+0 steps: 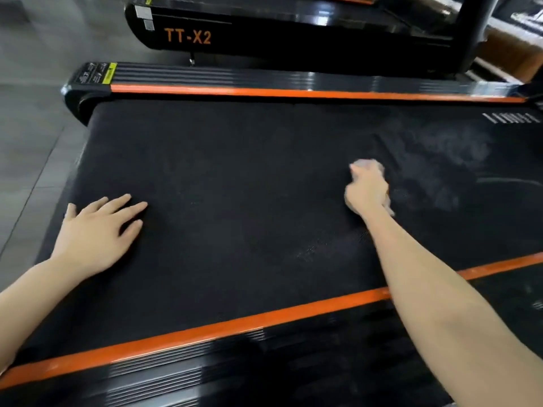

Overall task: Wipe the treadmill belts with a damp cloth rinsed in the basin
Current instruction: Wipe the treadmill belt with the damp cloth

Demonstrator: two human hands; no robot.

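A black treadmill belt (235,177) fills the middle of the head view, framed by orange stripes on both side rails. My right hand (367,189) is curled round a small pale cloth (368,165) and presses it onto the belt right of centre; the cloth is blurred and mostly hidden by the fingers. Pale smeared marks (440,171) lie on the belt to the right of that hand. My left hand (97,227) lies flat on the belt near its left end, fingers spread and straight.
A second black treadmill marked TT-X2 (188,36) stands behind the first. A black upright post (476,30) rises at the back right. Grey tiled floor (29,118) lies to the left. The near side rail (264,356) runs across the bottom.
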